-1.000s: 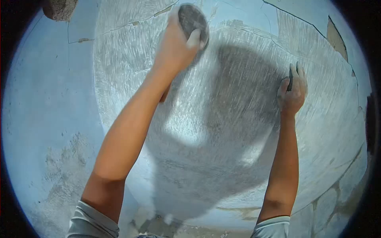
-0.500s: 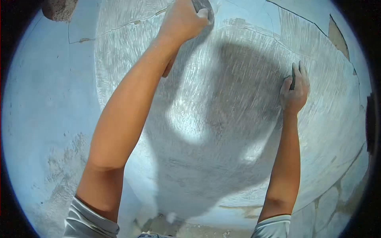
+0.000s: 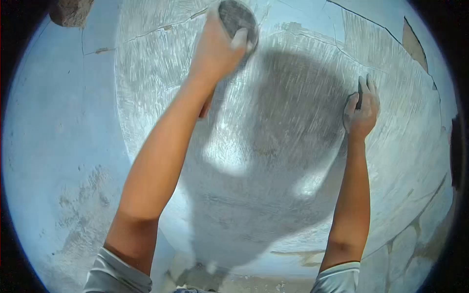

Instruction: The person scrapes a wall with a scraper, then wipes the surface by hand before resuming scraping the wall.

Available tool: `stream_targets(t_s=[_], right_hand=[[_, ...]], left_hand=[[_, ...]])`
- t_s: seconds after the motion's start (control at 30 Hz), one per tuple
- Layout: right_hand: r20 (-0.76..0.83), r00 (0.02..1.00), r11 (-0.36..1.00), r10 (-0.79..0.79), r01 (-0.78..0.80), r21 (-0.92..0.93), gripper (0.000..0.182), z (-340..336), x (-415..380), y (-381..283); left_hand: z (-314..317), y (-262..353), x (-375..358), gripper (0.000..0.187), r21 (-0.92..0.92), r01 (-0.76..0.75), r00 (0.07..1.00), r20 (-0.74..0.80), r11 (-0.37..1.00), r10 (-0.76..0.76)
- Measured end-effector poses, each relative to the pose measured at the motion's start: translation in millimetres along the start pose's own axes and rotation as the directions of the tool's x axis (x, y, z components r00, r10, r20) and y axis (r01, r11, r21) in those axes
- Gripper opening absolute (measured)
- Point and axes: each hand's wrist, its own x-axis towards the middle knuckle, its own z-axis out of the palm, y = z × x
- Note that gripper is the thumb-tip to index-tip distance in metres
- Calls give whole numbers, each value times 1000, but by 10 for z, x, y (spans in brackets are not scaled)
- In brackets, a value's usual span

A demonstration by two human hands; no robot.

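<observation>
My left hand point(image 3: 217, 53) grips a dark round disc point(image 3: 238, 20) near the top of the view, thumb across its face, over a pale scratched wall surface point(image 3: 156, 83). Lower and to the right, my right hand point(image 3: 361, 112) is closed on a dark, thin object point(image 3: 360, 95), seen edge-on beside its fingers. That hand is close to the same textured surface. What the object in it is cannot be made out. The palms are hidden.
A rough brown hole point(image 3: 77, 13) is at the upper left. Cracks run across the upper wall, with a broken gap point(image 3: 414, 44) at the upper right. Smooth blue wall point(image 3: 44, 127) lies on the left, with a grey rough patch point(image 3: 83, 210) below.
My left hand has moved down and slightly left with the round disc, and more of the disc's face shows. My right hand has barely moved.
</observation>
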Motion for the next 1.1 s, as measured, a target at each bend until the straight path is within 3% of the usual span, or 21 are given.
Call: stream_targets(t_s=[0.07,0.17,0.23,0.27,0.37,0.5,0.63,0.67,0.77,0.9,0.93,1.03,1.07,1.1], right_hand=[[7,1000,1000,2,-1,-23,41,-2,5,-1],[27,999,999,32,-32,-21,42,-15,16,-17],[45,998,999,38,-37,-23,42,-23,-7,-47],[42,999,999,32,-31,-38,41,-15,-13,-46],[26,1000,1000,5,-5,-22,41,3,18,11],[28,1000,1000,2,-1,-27,41,1,-59,8],[33,999,998,13,-11,-63,41,-9,-12,-6],[35,999,999,5,-3,-54,41,-5,-1,0],[42,999,999,-7,8,-46,41,-21,-19,35],[-5,1000,999,-25,25,-31,40,11,-17,42],[-2,1000,999,-23,23,-41,40,10,-13,41],[14,1000,999,-19,19,-31,40,0,-19,18],[13,1000,1000,-19,19,-25,40,-2,4,23],[10,1000,999,-29,29,-32,40,-3,11,21]], left_hand=[[-27,-119,-381,64,-97,91,996,4,991,-91],[-93,104,-206,67,-90,149,987,69,985,-143],[75,110,248,72,98,52,997,44,994,-56],[182,52,402,75,121,100,995,-11,988,-99],[-43,150,249,69,-10,136,987,92,991,-134],[27,-41,-467,62,-169,126,990,-41,977,-135],[155,208,245,79,0,152,988,24,988,-152],[531,-234,392,63,281,-89,935,-306,956,177],[177,-63,69,64,-92,68,997,-33,993,-71],[171,-66,-370,63,-258,107,985,-104,960,-137],[58,201,-254,66,-165,256,966,7,952,-258],[268,213,224,79,-102,236,968,-63,966,-243],[276,225,294,81,-68,299,953,-30,952,-301],[277,167,221,77,-85,251,964,-70,964,-257]])
